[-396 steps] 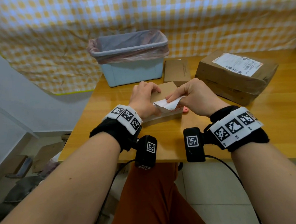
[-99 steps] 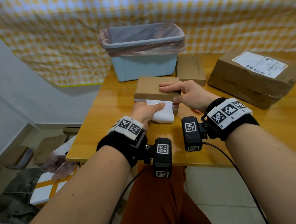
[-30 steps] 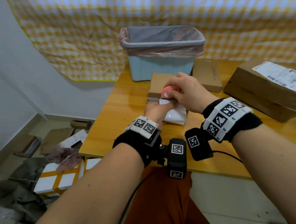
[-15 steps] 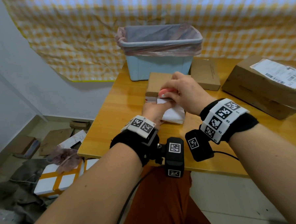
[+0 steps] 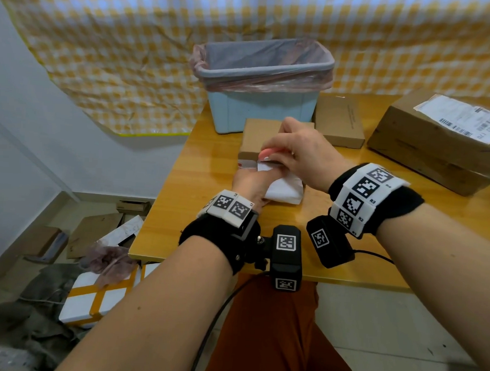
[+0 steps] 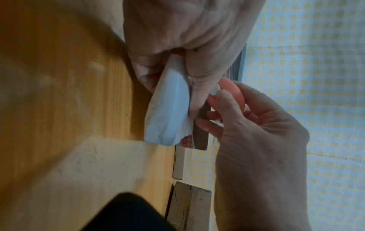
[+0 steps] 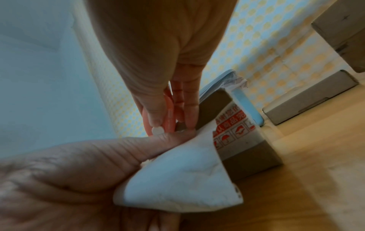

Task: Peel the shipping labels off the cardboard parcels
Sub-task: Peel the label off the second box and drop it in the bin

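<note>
Label paper (image 5: 283,188), white and crumpled, is hanging off the near side of the small cardboard parcel (image 5: 259,135) at the centre of the head view, most of it already lifted and only its upper edge seemingly clinging on. The left hand (image 5: 251,185) is pinching the loose sheet between thumb and fingers, while the right hand (image 5: 302,151) is curling its fingers round a pink tool (image 5: 268,152), probably a small scraper, and pressing it at the seam where paper meets box. By my reading this parcel is nearly finished; the large parcel (image 5: 427,149) at the right edge of the frame is still wearing its shipping label (image 5: 463,117), so that one is waiting. A flat box (image 5: 339,122) lying between them is showing no label on the visible face. Everything is sitting on a wooden table (image 5: 197,200), with a lined blue bin (image 5: 260,81) standing just behind the small parcel. A yellow checked cloth (image 5: 131,51) is hanging across the upper frame, and cardboard scraps (image 5: 93,231) are littering the floor at lower left
</note>
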